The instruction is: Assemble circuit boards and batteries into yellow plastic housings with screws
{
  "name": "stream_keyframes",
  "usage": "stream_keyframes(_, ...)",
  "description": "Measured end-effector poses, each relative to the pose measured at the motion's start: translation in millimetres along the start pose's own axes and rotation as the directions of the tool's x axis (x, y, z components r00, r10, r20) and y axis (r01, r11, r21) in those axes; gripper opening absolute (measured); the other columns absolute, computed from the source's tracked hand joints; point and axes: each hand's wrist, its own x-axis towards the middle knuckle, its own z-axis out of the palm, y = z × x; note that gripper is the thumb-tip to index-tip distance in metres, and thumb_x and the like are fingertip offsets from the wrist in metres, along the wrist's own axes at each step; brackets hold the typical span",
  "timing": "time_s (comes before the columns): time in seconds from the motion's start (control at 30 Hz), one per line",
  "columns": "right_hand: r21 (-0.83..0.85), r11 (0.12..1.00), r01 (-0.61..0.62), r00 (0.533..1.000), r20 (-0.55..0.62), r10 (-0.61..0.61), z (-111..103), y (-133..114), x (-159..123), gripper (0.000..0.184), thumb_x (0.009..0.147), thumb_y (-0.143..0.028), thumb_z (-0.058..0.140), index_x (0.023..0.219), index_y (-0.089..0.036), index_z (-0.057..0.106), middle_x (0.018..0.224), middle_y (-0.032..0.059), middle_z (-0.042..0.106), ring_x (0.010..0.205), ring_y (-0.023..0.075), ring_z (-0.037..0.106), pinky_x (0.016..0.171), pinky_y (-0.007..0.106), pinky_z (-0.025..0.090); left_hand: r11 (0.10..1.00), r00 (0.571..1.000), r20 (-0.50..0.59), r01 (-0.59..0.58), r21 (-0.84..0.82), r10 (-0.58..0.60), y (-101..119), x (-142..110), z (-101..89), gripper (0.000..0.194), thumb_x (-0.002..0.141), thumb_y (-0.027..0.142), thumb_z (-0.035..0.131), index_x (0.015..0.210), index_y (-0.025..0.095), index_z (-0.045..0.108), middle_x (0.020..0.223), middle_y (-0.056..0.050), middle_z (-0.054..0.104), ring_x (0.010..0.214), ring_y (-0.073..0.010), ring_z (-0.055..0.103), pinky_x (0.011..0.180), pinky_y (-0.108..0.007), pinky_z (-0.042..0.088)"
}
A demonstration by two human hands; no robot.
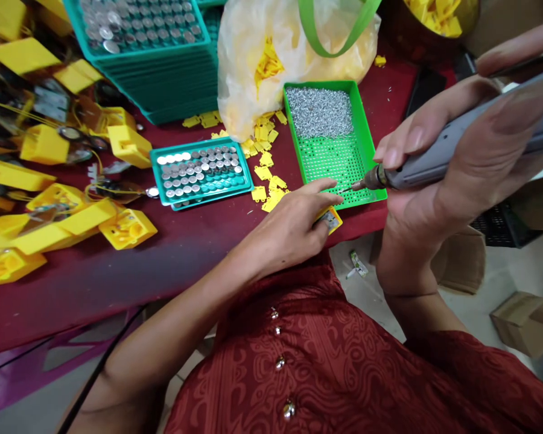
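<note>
My right hand is wrapped round a grey electric screwdriver, its bit tip pointing left over the near edge of a green perforated tray holding a heap of small silver screws. My left hand rests at the table's front edge, fingers closed on a small yellow plastic part, its forefinger stretched toward the bit tip.
A teal tray of button cells lies left of the green tray, a tall stack of teal trays behind it. Yellow plastic housings crowd the left side. A plastic bag spills small yellow parts. Cardboard boxes stand on the floor.
</note>
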Motion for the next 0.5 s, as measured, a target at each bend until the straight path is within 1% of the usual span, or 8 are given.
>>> stream_keyframes(0.07,0.104,0.985,0.138,0.987,-0.091,-0.129,8.4,3.2,-0.1,0.045,0.101,-0.075,0.054,0.119,-0.033,0.058,0.106,-0.0019,0.07,0.054,0.0116,0.051,0.05,0.036,0.04,1.0,1.0,0.004,-0.013,-0.006,0.013,1.4,1.5,0.5,0.054,0.079,0.002,0.057,0.128,0.014,0.077,0.156,-0.017,0.065,0.15,-0.0334,0.059,0.126,-0.055,0.045)
stream_keyframes(0.1,0.128,0.977,0.171,0.982,-0.109,-0.157,11.1,3.3,0.1,0.039,0.103,-0.069,0.057,0.114,-0.031,0.062,0.101,-0.0021,0.07,0.054,0.0112,0.051,0.05,0.035,0.04,1.0,1.0,0.003,-0.016,-0.003,0.016,1.8,2.2,0.7,0.054,0.079,0.002,0.057,0.128,0.013,0.077,0.154,-0.017,0.067,0.149,-0.0328,0.06,0.127,-0.054,0.045)
stream_keyframes(0.23,0.155,0.961,0.228,0.969,-0.129,-0.209,13.8,-6.5,2.2,0.026,0.097,-0.054,0.075,0.1,-0.029,0.069,0.089,-0.0034,0.066,0.053,0.0097,0.052,0.046,0.033,0.041,1.0,1.0,-0.014,0.011,0.02,-0.01,0.6,3.5,1.1,0.052,0.08,0.003,0.055,0.127,0.012,0.078,0.146,-0.016,0.073,0.142,-0.0324,0.065,0.124,-0.051,0.048)
stream_keyframes(0.3,0.14,0.972,0.189,0.976,-0.137,-0.17,12.4,-14.6,1.4,0.023,0.095,-0.047,0.079,0.099,-0.027,0.069,0.086,-0.0036,0.065,0.051,0.0094,0.053,0.046,0.032,0.042,1.0,0.999,-0.032,0.03,0.004,-0.03,-1.4,4.2,1.3,0.049,0.081,0.006,0.057,0.123,0.016,0.08,0.145,-0.013,0.073,0.142,-0.0324,0.065,0.124,-0.051,0.048)
stream_keyframes(0.33,0.113,0.984,0.141,0.983,-0.136,-0.125,11.1,-18.5,0.3,0.021,0.097,-0.045,0.077,0.101,-0.026,0.069,0.087,-0.0039,0.066,0.052,0.0088,0.054,0.048,0.03,0.045,0.998,0.998,-0.05,0.049,-0.027,-0.05,-2.5,4.7,1.6,0.047,0.081,0.007,0.059,0.121,0.017,0.08,0.144,-0.013,0.074,0.141,-0.0326,0.065,0.123,-0.051,0.048)
stream_keyframes(0.4,0.057,0.996,0.062,0.988,-0.143,-0.053,6.5,-24.0,-2.3,0.019,0.101,-0.044,0.072,0.106,-0.026,0.068,0.092,-0.0046,0.066,0.057,0.0072,0.057,0.055,0.027,0.052,0.979,0.987,-0.083,0.124,-0.163,-0.139,-4.4,5.6,2.2,0.044,0.081,0.01,0.063,0.12,0.016,0.081,0.135,-0.013,0.077,0.133,-0.0333,0.069,0.118,-0.052,0.051)
stream_keyframes(0.43,0.04,0.999,0.032,0.991,-0.131,-0.027,3.0,-25.0,-3.2,0.021,0.102,-0.047,0.068,0.108,-0.027,0.067,0.092,-0.005,0.064,0.06,0.007,0.06,0.059,0.027,0.055,0.948,0.975,-0.089,0.175,-0.267,-0.205,-5.2,5.9,2.5,0.044,0.081,0.012,0.065,0.122,0.015,0.08,0.128,-0.014,0.079,0.126,-0.0331,0.071,0.113,-0.052,0.054)
stream_keyframes(0.5,0.034,0.999,-0.022,0.999,0.025,0.021,-5.8,-22.9,-2.8,0.034,0.103,-0.063,0.059,0.11,-0.03,0.065,0.083,-0.0046,0.059,0.065,0.0101,0.067,0.061,0.028,0.058,0.833,0.942,-0.063,0.259,-0.489,-0.329,-6.2,5.4,3.1,0.046,0.081,0.014,0.068,0.126,0.011,0.078,0.116,-0.014,0.08,0.11,-0.0299,0.075,0.099,-0.047,0.06)
